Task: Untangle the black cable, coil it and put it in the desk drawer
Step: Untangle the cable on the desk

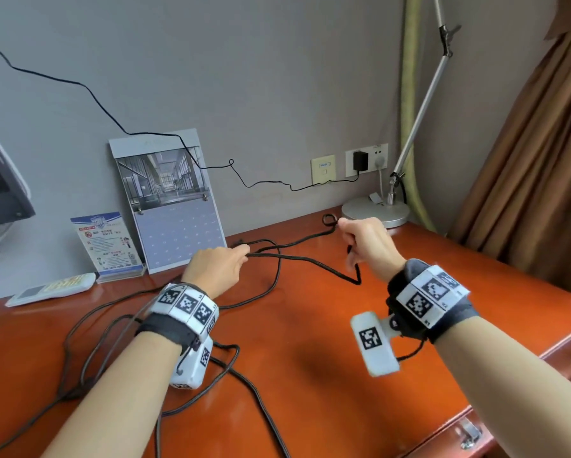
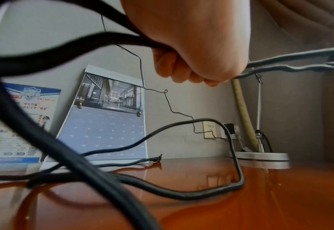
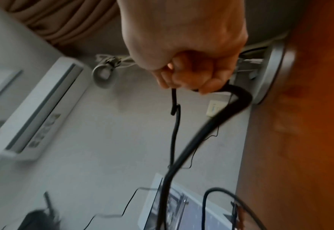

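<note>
**Black cable stretched between two raised hands over the desk**

Nearest, at the right edge of the glossy red-brown wooden desk (image 1: 310, 375): a desk drawer front with a metal handle (image 1: 469, 433), seemingly shut, contents hidden. On the near left of the desktop: loose, crossing loops of the thin black cable (image 1: 264, 401), lying flat and running off the near edge.

Further in, above the surface: left hand (image 1: 216, 264) closed in a fist around the cable, strands entering on its left side and leaving on its right in the left wrist view. To its right, right hand (image 1: 366, 246) likewise curled shut on the cable, a small loop poking out beyond the knuckles and a bent length hanging below the fist. Between the two hands: two strands of cable, held clear of the desktop.

Far side, against the grey wall: white remote control (image 1: 51, 289) at left, blue-and-white leaflet stand (image 1: 107, 246), leaning wall calendar with a building photo (image 1: 170, 200), then the round silver lamp base (image 1: 375, 211) at far right.
</note>
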`<state>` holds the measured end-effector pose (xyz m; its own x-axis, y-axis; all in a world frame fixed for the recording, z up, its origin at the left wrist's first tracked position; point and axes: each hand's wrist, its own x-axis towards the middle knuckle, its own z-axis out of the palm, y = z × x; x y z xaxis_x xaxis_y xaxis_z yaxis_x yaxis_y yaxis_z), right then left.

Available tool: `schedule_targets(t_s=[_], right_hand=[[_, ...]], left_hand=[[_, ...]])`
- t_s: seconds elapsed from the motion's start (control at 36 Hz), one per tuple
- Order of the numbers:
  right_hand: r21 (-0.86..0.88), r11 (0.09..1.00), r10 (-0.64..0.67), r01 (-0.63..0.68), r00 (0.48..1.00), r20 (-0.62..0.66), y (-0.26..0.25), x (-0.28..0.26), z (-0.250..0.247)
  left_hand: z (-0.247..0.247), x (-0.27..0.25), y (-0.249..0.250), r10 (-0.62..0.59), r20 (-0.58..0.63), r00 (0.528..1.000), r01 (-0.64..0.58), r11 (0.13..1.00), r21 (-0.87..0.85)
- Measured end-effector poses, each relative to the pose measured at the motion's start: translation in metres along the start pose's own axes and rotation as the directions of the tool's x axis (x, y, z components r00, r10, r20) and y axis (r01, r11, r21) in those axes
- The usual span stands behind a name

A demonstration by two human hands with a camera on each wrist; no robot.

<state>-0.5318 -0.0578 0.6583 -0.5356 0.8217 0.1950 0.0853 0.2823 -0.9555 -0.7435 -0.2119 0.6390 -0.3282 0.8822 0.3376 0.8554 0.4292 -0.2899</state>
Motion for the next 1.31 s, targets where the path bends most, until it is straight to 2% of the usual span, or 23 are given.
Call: schedule_targets(t_s=[0.06, 0.14, 0.19, 0.28, 0.33, 0.39, 0.44, 0.53, 0.61, 0.64, 0.67, 0.72, 0.75, 0.83, 0.92, 0.94, 1.03, 1.08, 1.14, 1.17, 1.22, 1.25, 1.31], right_hand=[[0.166, 0.982, 0.11, -0.091, 0.989, -0.104, 0.005, 0.007, -0.006], [0.301, 0.934, 0.269, -0.189, 0.931, -0.248, 0.019, 0.016, -0.02], [0.255, 0.938, 0.313, -0.236, 0.893, -0.322, 0.027, 0.016, -0.027], [-0.001, 0.955, 0.273, -0.297, 0.878, -0.394, 0.04, 0.023, -0.027], [0.02, 0.948, 0.303, -0.317, 0.883, -0.36, 0.036, 0.028, -0.026], [0.083, 0.946, 0.325, -0.315, 0.908, -0.266, 0.031, 0.032, -0.026], [0.1, 0.943, 0.333, -0.318, 0.914, -0.233, 0.029, 0.039, -0.034], [-0.005, 0.936, 0.34, -0.351, 0.909, -0.242, 0.029, 0.049, -0.05], [-0.378, 0.866, 0.259, -0.327, 0.941, -0.219, 0.034, 0.053, -0.066], [-0.551, 0.787, 0.219, -0.279, 0.96, -0.173, 0.037, 0.055, -0.071], [-0.637, 0.728, 0.212, -0.252, 0.967, -0.141, 0.036, 0.052, -0.074], [-0.712, 0.668, 0.177, -0.216, 0.976, -0.13, 0.037, 0.047, -0.075], [-0.701, 0.669, 0.208, -0.247, 0.968, -0.142, 0.037, 0.046, -0.075], [-0.732, 0.637, 0.203, -0.242, 0.969, -0.144, 0.032, 0.036, -0.068], [-0.627, 0.706, 0.216, -0.329, 0.943, -0.252, 0.024, 0.029, -0.057], [-0.621, 0.71, 0.168, -0.331, 0.937, -0.308, 0.019, 0.025, -0.05], [-0.458, 0.806, 0.112, -0.375, 0.856, -0.504, -0.001, 0.016, -0.019], [-0.511, 0.834, -0.022, -0.207, 0.914, -0.405, -0.014, 0.006, 0.011], [-0.589, 0.807, -0.143, 0.041, 0.981, -0.128, -0.028, -0.007, 0.034], [-0.594, 0.781, -0.202, 0.195, 0.978, 0.056, -0.035, -0.018, 0.047], [-0.494, 0.733, -0.293, 0.468, 0.872, 0.391, -0.047, -0.041, 0.07], [-0.406, 0.718, -0.303, 0.566, 0.779, 0.549, -0.051, -0.056, 0.081], [-0.252, 0.679, -0.238, 0.689, 0.531, 0.813, -0.056, -0.085, 0.1]], left_hand=[[0.001, -0.001, -0.005, -0.005, -0.026, 1.0, 0.005, 1.0, -0.012], [-0.003, -0.003, -0.015, 0.096, -0.173, 0.98, -0.104, 0.994, -0.035], [-0.007, -0.005, -0.022, 0.168, -0.215, 0.962, -0.171, 0.985, 0.005], [-0.011, -0.006, -0.025, 0.183, -0.266, 0.946, -0.186, 0.982, 0.014], [-0.01, -0.003, -0.02, 0.175, -0.304, 0.937, -0.184, 0.983, -0.004], [-0.016, -0.004, -0.009, 0.163, -0.222, 0.961, -0.178, 0.983, -0.05], [-0.026, -0.004, 0.0, 0.117, -0.008, 0.993, -0.117, 0.985, -0.125], [-0.038, -0.003, 0.006, 0.1, 0.218, 0.971, -0.024, 0.945, -0.327], [-0.045, -0.008, 0.003, 0.122, 0.384, 0.915, 0.065, 0.896, -0.439], [-0.048, -0.01, 0.0, 0.134, 0.417, 0.899, 0.072, 0.894, -0.441], [-0.051, -0.013, -0.003, 0.148, 0.444, 0.884, 0.067, 0.899, -0.432], [-0.055, -0.022, -0.009, 0.156, 0.498, 0.853, 0.073, 0.91, -0.408], [-0.056, -0.025, -0.012, 0.145, 0.512, 0.846, 0.083, 0.914, -0.397], [-0.063, -0.036, -0.026, 0.103, 0.516, 0.85, 0.114, 0.921, -0.372], [-0.074, -0.051, -0.041, 0.069, 0.52, 0.852, 0.151, 0.917, -0.37], [-0.077, -0.057, -0.046, 0.058, 0.529, 0.847, 0.16, 0.92, -0.357], [-0.084, -0.079, -0.064, 0.008, 0.553, 0.833, 0.191, 0.935, -0.3], [-0.09, -0.098, -0.075, -0.024, 0.539, 0.842, 0.216, 0.93, -0.296], [-0.097, -0.111, -0.083, -0.05, 0.505, 0.862, 0.229, 0.926, -0.3], [-0.101, -0.121, -0.088, -0.069, 0.495, 0.866, 0.243, 0.924, -0.295], [-0.108, -0.138, -0.095, -0.106, 0.482, 0.87, 0.262, 0.927, -0.269], [-0.111, -0.15, -0.1, -0.129, 0.485, 0.865, 0.276, 0.929, -0.246], [-0.115, -0.173, -0.106, -0.163, 0.512, 0.844, 0.307, 0.928, -0.211]])
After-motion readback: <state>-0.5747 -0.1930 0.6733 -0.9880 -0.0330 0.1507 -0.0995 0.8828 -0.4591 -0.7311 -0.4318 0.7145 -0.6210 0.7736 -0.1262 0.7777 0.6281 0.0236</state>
